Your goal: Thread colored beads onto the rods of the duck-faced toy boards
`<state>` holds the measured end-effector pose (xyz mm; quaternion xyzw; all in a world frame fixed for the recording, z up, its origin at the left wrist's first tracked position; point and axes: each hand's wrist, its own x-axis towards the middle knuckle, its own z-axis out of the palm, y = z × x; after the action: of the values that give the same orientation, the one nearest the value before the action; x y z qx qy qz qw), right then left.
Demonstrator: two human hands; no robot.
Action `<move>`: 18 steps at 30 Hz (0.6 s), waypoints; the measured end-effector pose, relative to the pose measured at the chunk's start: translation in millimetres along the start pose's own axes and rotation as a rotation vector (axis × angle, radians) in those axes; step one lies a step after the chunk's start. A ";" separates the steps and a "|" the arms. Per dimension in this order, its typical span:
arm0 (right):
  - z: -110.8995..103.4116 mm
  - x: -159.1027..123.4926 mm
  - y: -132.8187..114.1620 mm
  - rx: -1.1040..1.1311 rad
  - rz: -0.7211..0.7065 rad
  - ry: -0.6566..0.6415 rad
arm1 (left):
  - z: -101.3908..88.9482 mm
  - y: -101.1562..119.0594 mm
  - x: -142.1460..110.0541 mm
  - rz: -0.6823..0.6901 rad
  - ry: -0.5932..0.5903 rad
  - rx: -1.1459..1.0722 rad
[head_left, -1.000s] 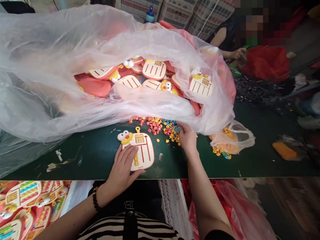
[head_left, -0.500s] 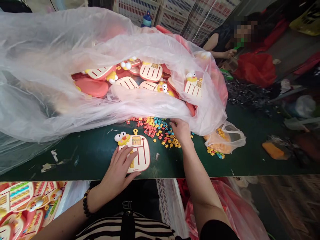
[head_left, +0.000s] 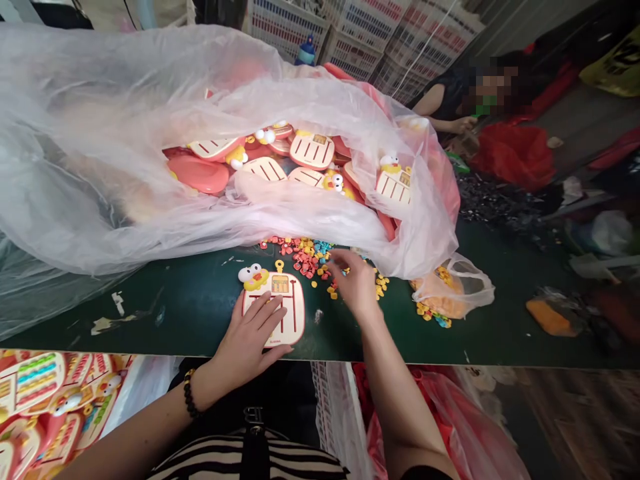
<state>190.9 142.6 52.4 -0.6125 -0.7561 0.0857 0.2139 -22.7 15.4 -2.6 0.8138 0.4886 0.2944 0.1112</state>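
My left hand (head_left: 250, 333) lies flat, fingers spread, on a pink and cream duck-shaped toy board (head_left: 287, 300) on the dark green table (head_left: 190, 307). The duck's head with white eyes shows at the board's top left. My right hand (head_left: 356, 283) hovers over a pile of small red, yellow and blue beads (head_left: 310, 257) just right of the board; it is smeared by motion and its fingers cannot be read. Behind both hands a big clear plastic bag (head_left: 125, 167) holds several more of the same boards (head_left: 313, 150).
A small plastic bag of beads (head_left: 450, 293) lies to the right. Finished boards (head_left: 45, 400) are stacked low at left. An orange item (head_left: 550, 317) lies far right. Another person (head_left: 450, 107) works across the table near a red bag (head_left: 515, 150). White crates (head_left: 350, 33) stand behind.
My right hand has pulled back from the edge of the big bag to the left and nearer, over the beads. My left hand stays on the board.
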 end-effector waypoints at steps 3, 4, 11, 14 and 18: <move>25.5 -28.5 -24.9 0.048 -0.319 0.093 | -0.3 1.2 1.5 -0.001 -0.011 0.001; 33.1 -35.8 -29.8 0.019 -0.392 0.107 | -0.4 1.6 2.1 -0.005 -0.015 0.004; 43.7 -51.2 -29.4 0.095 -0.459 0.031 | -2.3 2.4 3.7 -0.025 -0.036 -0.005; 42.5 -49.0 -33.8 0.233 -0.328 0.031 | -2.6 2.1 3.9 -0.023 -0.027 -0.007; 43.3 -44.1 -40.3 0.439 -0.148 0.020 | -2.7 2.1 4.2 -0.015 -0.044 0.003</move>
<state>143.5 96.4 19.8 -0.4950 -0.7601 0.2259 0.3553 -21.2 17.6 2.1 0.8165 0.4926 0.2749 0.1228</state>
